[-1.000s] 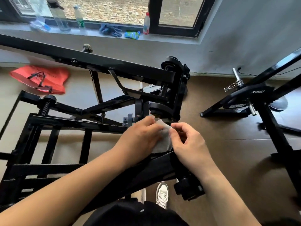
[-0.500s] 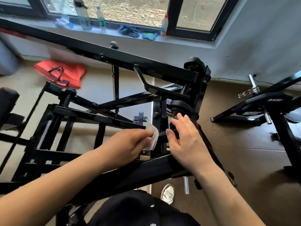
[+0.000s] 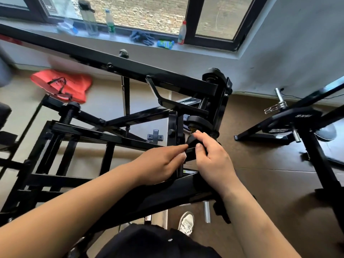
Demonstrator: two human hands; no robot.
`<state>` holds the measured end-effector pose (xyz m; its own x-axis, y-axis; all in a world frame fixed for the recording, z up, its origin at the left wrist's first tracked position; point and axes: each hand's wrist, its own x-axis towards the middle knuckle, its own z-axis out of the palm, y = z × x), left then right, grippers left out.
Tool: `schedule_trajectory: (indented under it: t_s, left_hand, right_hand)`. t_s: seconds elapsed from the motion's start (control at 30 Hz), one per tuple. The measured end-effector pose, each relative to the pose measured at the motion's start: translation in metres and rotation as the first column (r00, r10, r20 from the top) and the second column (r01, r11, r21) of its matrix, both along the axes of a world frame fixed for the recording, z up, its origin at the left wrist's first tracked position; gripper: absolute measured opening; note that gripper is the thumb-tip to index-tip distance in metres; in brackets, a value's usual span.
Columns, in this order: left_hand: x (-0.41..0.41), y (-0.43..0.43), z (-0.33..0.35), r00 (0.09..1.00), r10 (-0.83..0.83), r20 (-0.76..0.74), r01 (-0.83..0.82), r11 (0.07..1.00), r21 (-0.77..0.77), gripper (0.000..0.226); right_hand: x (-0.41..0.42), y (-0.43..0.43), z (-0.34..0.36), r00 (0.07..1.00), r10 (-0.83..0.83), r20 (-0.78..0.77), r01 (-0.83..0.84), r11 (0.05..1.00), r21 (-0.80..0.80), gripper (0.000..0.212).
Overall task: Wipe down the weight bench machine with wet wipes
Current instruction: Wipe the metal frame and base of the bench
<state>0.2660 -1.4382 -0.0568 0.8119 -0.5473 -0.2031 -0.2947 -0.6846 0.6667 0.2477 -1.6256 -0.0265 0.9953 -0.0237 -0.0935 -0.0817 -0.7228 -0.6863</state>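
At centre of machine [image 3: 130, 71], right hand [image 3: 214, 161] curls round black knob [image 3: 190, 141]; left hand [image 3: 162, 162] bunched against bar [image 3: 190, 154], grip unclear.

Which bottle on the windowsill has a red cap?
The rightmost bottle, beyond the blue gloves; the dark-lidded bottle and green-labelled bottle stand further left.

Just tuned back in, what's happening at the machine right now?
A person stands over the black weight bench machine, both hands at a joint in its frame. The right hand grips a black fitting under a round disc; the left hand touches the short bar beside it. No wipe shows; the left hand may hide it.
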Motion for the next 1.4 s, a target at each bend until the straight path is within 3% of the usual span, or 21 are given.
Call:
schedule_trajectory:
  t_s: [0.17, 0.3, 0.37, 0.53, 0.67, 0.87, 1.0, 1.17, 1.27, 1.4]
  left_hand:
    - [0.001, -0.001, 0.004, 1.000, 0.000, -0.025, 0.000, 1.000, -0.004, 0.054]
    - [0.004, -0.011, -0.006, 0.991, 0.112, 0.069, -0.119, 0.987, 0.107, 0.033]
    - [0.001, -0.009, -0.011, 0.984, 0.161, 0.075, -0.164, 0.986, 0.030, 0.026]
    - [-0.013, 0.020, -0.020, 0.974, 0.191, -0.121, -0.211, 0.961, -0.177, 0.028]
    - [0.005, 0.008, -0.013, 0.988, 0.114, -0.105, -0.115, 0.993, -0.005, 0.030]
    - [0.025, -0.027, -0.007, 0.998, -0.029, -0.061, 0.035, 0.994, 0.102, 0.033]
    - [0.001, 0.030, -0.013, 0.992, 0.024, -0.126, -0.015, 0.998, 0.067, 0.034]
    - [0.004, 0.013, -0.003, 0.986, 0.047, -0.160, -0.034, 0.996, 0.082, 0.029]
    - [0.010, -0.010, 0.005, 0.987, 0.049, -0.152, -0.032, 0.993, 0.110, 0.032]
    - [-0.023, 0.031, 0.005, 0.932, 0.222, -0.285, -0.232, 0.973, -0.002, 0.027]
  right_hand:
    - [-0.001, 0.003, 0.003, 0.999, 0.045, -0.023, -0.047, 0.995, -0.091, 0.043]
    - [0.000, 0.002, 0.002, 0.999, 0.040, -0.026, -0.043, 0.992, -0.121, 0.045]
    - [0.000, 0.003, 0.001, 0.999, 0.043, -0.020, -0.046, 0.989, -0.139, 0.046]
    - [-0.001, 0.004, -0.001, 0.998, 0.060, -0.024, -0.064, 0.985, -0.159, 0.048]
    - [0.001, 0.006, -0.003, 0.997, 0.066, -0.026, -0.070, 0.981, -0.183, 0.050]
    - [0.001, 0.003, -0.001, 0.999, 0.023, -0.029, -0.025, 0.998, -0.061, 0.050]
    - [-0.001, 0.006, -0.001, 0.995, 0.099, -0.020, -0.101, 0.976, -0.193, 0.052]
    - [-0.002, 0.016, -0.007, 0.968, 0.213, -0.133, -0.252, 0.821, -0.513, 0.072]
    - [-0.001, 0.016, -0.006, 0.970, 0.204, -0.129, -0.242, 0.844, -0.479, 0.066]
    - [-0.002, 0.013, -0.009, 0.976, 0.195, -0.098, -0.218, 0.854, -0.472, 0.068]
